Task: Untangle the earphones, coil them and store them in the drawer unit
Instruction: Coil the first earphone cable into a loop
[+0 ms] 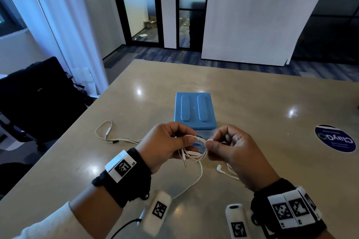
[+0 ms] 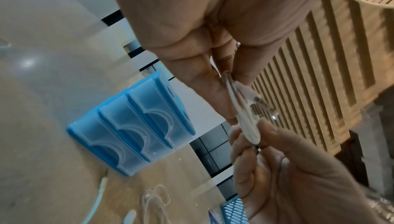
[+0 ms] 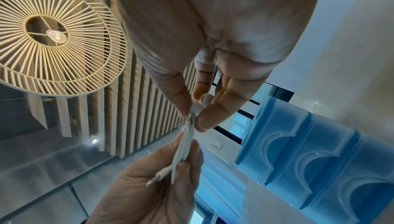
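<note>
Pinching a coiled bundle of white earphones (image 1: 196,151) between them above the table's (image 1: 252,103) near edge, left hand (image 1: 165,145) and right hand (image 1: 233,153) curling fingers round the loops, blue drawer unit (image 1: 195,110) sitting just beyond, mid-table, loose cable trailing down onto the table.

You hold white earphones (image 1: 196,148) looped in a small coil above the table, plug dangling; the blue three-drawer unit (image 1: 194,110) stands just behind, drawers closed.

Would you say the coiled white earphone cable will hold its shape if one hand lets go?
Probably not. The earphone cable looks thin and floppy: its loops sag between the left hand and right hand, and loose strands trail onto the table. It seems light, so it would likely spring open.
</note>
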Action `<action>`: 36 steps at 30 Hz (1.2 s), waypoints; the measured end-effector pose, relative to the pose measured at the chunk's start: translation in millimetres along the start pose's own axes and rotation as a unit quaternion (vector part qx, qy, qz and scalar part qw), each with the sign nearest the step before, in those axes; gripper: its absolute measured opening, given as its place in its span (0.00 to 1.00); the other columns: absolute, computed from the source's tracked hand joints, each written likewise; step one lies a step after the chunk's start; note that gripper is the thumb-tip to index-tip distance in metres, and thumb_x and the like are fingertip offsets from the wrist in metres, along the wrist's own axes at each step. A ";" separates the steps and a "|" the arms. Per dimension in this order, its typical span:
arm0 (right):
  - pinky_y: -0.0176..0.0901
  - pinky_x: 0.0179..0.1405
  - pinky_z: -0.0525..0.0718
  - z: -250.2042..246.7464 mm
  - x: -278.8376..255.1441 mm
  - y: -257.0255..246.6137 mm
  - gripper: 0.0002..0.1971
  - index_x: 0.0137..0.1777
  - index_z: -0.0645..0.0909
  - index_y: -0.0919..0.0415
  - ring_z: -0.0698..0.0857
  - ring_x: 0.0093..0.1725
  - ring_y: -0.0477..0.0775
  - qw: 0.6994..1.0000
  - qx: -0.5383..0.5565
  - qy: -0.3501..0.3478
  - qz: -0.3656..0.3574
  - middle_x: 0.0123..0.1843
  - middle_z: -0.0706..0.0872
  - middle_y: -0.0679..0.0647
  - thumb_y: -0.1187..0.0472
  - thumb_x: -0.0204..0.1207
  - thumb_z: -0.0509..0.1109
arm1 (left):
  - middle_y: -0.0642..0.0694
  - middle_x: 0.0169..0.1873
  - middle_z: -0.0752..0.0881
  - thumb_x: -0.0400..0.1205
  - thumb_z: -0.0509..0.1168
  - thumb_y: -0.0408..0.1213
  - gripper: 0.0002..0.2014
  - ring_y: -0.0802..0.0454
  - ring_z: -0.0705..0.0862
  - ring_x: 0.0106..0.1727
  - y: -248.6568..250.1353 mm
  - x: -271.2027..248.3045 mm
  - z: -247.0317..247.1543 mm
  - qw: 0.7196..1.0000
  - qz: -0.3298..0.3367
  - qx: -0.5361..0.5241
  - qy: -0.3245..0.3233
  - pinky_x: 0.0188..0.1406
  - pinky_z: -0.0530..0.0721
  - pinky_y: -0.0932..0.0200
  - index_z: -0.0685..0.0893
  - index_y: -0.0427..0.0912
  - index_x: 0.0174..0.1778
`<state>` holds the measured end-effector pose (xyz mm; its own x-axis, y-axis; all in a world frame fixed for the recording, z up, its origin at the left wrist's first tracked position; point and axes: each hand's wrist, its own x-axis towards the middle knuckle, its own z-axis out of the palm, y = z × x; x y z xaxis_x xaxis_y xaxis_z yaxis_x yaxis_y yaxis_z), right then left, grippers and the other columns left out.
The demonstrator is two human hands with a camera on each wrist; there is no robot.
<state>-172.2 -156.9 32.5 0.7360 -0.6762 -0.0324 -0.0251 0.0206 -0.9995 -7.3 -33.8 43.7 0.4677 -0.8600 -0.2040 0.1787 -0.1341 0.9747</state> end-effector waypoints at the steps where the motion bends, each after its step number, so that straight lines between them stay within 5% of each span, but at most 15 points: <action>1: 0.56 0.46 0.92 0.9 0.3 0.9 0.09 0.40 0.81 0.63 0.89 0.36 0.54 1.000 0.011 0.006 -0.001 0.37 0.89 0.62 0.71 0.74 0.80 | 0.39 0.37 0.91 0.78 0.72 0.25 0.05 0.41 0.91 0.41 0.1 0.2 -0.1 1.000 -0.004 -0.020 0.005 0.38 0.90 0.52 0.88 0.39 0.45; 5: 0.54 0.41 0.92 7.4 -1.8 3.0 0.08 0.43 0.80 0.67 0.88 0.34 0.54 0.999 0.025 0.025 -0.002 0.36 0.87 0.62 0.71 0.77 0.77 | 0.42 0.38 0.91 0.80 0.69 0.25 0.07 0.45 0.91 0.41 -0.3 -0.7 -0.5 0.998 -0.021 -0.054 -0.017 0.50 0.88 0.44 0.87 0.38 0.52; 9: 0.49 0.38 0.90 14.2 -3.2 10.6 0.01 0.48 0.85 0.65 0.89 0.35 0.54 0.999 0.021 -0.009 0.030 0.37 0.89 0.59 0.68 0.80 0.75 | 0.40 0.42 0.91 0.76 0.72 0.37 0.15 0.47 0.90 0.42 -2.4 -4.3 1.2 0.994 -0.064 -0.022 -0.085 0.41 0.90 0.54 0.88 0.40 0.58; 15: 0.47 0.38 0.90 15.7 2.0 20.8 0.08 0.52 0.86 0.65 0.91 0.39 0.51 0.994 0.010 -0.047 0.101 0.41 0.93 0.58 0.64 0.76 0.80 | 0.35 0.43 0.92 0.76 0.75 0.34 0.07 0.45 0.89 0.41 -24.5 2.0 -8.7 0.995 -0.073 0.046 -0.043 0.41 0.89 0.53 0.92 0.40 0.49; 19: 0.51 0.44 0.89 16.5 21.7 33.9 0.07 0.55 0.86 0.64 0.91 0.47 0.59 0.978 0.079 -0.018 0.191 0.55 0.93 0.65 0.61 0.81 0.75 | 0.37 0.40 0.92 0.76 0.74 0.28 0.04 0.49 0.90 0.37 -34.6 7.3 -23.3 0.996 -0.091 0.019 0.001 0.37 0.89 0.57 0.93 0.39 0.44; 22: 0.48 0.37 0.88 22.8 41.4 44.8 0.08 0.60 0.84 0.62 0.91 0.43 0.58 0.950 0.171 0.013 0.260 0.53 0.93 0.62 0.61 0.85 0.70 | 0.36 0.40 0.92 0.77 0.73 0.26 0.05 0.48 0.90 0.36 -36.7 13.3 -36.0 0.995 -0.082 0.011 0.048 0.36 0.90 0.56 0.92 0.38 0.44; 24: 0.45 0.34 0.88 28.2 49.7 47.1 0.10 0.62 0.84 0.63 0.91 0.40 0.56 0.905 0.284 -0.007 0.316 0.49 0.93 0.58 0.60 0.85 0.67 | 0.36 0.39 0.92 0.77 0.73 0.26 0.04 0.48 0.90 0.35 -35.0 17.6 -43.8 0.994 -0.071 -0.007 0.077 0.33 0.89 0.57 0.92 0.38 0.43; 29: 0.41 0.31 0.85 40.3 54.5 55.4 0.09 0.47 0.86 0.65 0.88 0.34 0.51 0.837 0.440 0.018 0.323 0.39 0.89 0.53 0.59 0.80 0.69 | 0.35 0.40 0.91 0.78 0.72 0.27 0.04 0.45 0.89 0.39 -27.2 29.5 -57.2 0.993 -0.039 -0.035 0.105 0.40 0.87 0.54 0.91 0.38 0.44; 36: 0.41 0.27 0.80 47.9 34.5 66.5 0.06 0.53 0.87 0.56 0.84 0.34 0.52 0.840 0.437 0.033 0.319 0.40 0.86 0.54 0.60 0.79 0.72 | 0.37 0.40 0.91 0.78 0.72 0.27 0.03 0.45 0.87 0.37 -15.8 54.1 -49.0 0.991 -0.035 -0.043 0.120 0.42 0.86 0.52 0.90 0.37 0.45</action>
<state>-116.0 -143.6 -35.2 0.7219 -0.3608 -0.5904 0.1269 0.9079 -0.3995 57.6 -54.1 12.8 0.6419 -0.7069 -0.2972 0.2870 -0.1379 0.9479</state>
